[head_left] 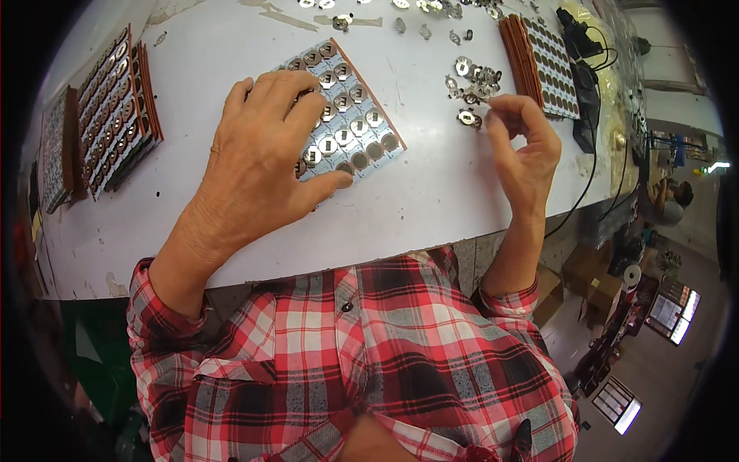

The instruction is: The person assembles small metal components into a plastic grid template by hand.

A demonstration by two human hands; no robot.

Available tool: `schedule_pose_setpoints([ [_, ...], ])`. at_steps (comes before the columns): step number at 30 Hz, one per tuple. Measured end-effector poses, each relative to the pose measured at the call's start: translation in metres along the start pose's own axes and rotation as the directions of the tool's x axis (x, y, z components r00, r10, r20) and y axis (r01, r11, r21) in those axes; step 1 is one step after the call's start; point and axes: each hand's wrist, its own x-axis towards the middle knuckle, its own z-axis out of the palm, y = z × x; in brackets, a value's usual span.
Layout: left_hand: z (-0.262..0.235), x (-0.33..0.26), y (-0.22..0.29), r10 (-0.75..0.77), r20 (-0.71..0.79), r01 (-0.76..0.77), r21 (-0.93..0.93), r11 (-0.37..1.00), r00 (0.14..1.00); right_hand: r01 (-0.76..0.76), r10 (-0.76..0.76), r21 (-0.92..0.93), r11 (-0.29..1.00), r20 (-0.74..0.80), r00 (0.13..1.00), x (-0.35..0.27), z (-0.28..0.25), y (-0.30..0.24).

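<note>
We view from one head-worn fisheye camera, facing steeply down, close above the tabletop's (431, 200) near edge.

A white worktable (431, 208) with a worn, chipped surface fills the upper part of the view, and black cables (596, 154) hang over its right edge. Below on the right lies a grey floor (697, 269) with brown cardboard boxes (593, 281) beside the table. Bright rectangles of light (677, 312) shine on the floor further right.
</note>
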Motion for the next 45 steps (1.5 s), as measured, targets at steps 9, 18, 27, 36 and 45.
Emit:
schedule_pose_setpoints([
  [9, 0.009, -0.003, 0.004, 0.070, -0.030, -0.072, -0.069, 0.995, 0.997, 0.031, -0.040, 0.276, 0.961, 0.027, 0.999, -0.026, 0.009, 0.000],
  [18, 0.009, -0.001, 0.002, 0.094, -0.023, -0.096, -0.071, 0.993, 0.995, 0.154, -0.156, 0.047, 0.987, 0.046, 0.987, -0.048, 0.003, -0.005],
  [27, 0.009, -0.003, -0.002, 0.106, -0.049, -0.109, -0.064, 0.992, 0.993, 0.147, -0.147, -0.162, 0.976, 0.016, 0.989, -0.033, 0.014, 0.001],
  [36, 0.009, -0.004, -0.003, 0.097, -0.051, -0.099, -0.057, 0.993, 0.994, 0.216, -0.239, -0.144, 0.966, -0.167, 0.957, -0.045, 0.015, 0.004],
  [45, 0.007, -0.004, -0.002, 0.107, -0.037, -0.108, -0.044, 0.993, 0.994, 0.268, -0.267, -0.082, 0.960, 0.021, 0.963, -0.031, 0.030, -0.017],
])
